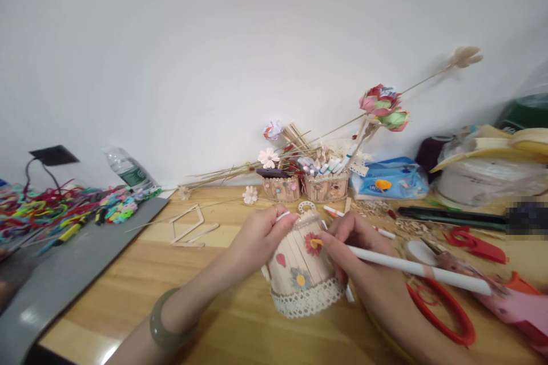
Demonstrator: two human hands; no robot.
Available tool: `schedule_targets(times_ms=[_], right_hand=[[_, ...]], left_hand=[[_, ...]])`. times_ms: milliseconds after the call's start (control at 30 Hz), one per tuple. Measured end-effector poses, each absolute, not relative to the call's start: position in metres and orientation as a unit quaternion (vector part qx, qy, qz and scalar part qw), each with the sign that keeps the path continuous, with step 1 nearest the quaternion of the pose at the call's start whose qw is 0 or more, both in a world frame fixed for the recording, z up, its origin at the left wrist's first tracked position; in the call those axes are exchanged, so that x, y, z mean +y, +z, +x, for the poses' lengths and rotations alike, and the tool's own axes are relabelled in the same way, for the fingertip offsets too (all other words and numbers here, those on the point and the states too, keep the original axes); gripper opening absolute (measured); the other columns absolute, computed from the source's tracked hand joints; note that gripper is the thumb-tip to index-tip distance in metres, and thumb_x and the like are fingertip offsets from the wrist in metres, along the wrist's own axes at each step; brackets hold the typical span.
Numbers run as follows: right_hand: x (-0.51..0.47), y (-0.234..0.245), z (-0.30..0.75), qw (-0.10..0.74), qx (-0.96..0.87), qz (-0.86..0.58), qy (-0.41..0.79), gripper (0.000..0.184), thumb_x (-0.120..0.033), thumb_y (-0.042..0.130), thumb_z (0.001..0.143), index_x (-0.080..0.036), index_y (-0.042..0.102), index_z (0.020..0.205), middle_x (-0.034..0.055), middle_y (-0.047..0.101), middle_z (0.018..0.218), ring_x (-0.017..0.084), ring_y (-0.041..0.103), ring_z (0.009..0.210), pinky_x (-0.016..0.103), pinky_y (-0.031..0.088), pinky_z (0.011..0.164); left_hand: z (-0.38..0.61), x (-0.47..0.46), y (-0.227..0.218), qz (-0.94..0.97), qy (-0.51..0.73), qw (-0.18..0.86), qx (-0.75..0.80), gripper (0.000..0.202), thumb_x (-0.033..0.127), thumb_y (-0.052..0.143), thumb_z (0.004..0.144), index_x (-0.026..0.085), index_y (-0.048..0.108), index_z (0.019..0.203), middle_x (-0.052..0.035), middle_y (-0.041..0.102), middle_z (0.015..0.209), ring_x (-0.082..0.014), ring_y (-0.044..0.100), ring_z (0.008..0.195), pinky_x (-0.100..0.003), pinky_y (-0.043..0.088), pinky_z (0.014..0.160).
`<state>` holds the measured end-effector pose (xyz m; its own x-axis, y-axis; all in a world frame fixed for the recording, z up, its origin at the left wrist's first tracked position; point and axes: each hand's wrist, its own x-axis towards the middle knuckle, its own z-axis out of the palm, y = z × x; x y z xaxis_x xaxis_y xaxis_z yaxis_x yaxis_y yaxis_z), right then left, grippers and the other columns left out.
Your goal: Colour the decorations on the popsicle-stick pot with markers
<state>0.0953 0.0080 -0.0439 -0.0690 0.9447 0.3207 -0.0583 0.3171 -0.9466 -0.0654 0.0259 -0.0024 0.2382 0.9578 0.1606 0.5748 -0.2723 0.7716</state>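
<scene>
A tilted cup of pale craft sticks (pixel 295 259) has a white lace band (pixel 308 298) around its lower end. Red and grey flowers and a red leaf-like shape are on its side. My left hand (pixel 261 234) is closed on the cup's upper left edge; a small white piece shows by its thumb. Pinched in my right hand (pixel 359 245) is a white marker pen (pixel 419 268), its yellow-orange tip at the centre of the red flower (pixel 313 243). The fingers of my right hand partly hide the cup's right side.
Several craft sticks (pixel 188 231) lie left on the wooden table. Decorated boxes (pixel 327 188) with pens and dried stems stand behind. Red-handled scissors (pixel 449 319), a red clip (pixel 475 244) and a pink glue gun (pixel 509 308) lie right. Colourful yarn pieces (pixel 60 211) cover the grey mat.
</scene>
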Motion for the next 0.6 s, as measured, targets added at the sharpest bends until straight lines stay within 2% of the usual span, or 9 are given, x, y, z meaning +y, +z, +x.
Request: schedule_targets(times_ms=[600], right_hand=[[0.0069, -0.0394, 0.0969, 0.558, -0.596, -0.378, 0.438, 0.028, -0.029, 0.057, 0.079, -0.022, 0.038, 0.06, -0.0069, 0.042, 0.049, 0.01, 0.036, 0.046, 0.023, 0.028, 0.043]], left_hand=[[-0.0674, 0.0275, -0.0044, 0.738, 0.331, 0.301, 0.505, 0.033, 0.037, 0.039, 0.084, 0.019, 0.034, 0.057, 0.0067, 0.03, 0.053, -0.0089, 0.03, 0.05, -0.022, 0.025, 0.046]])
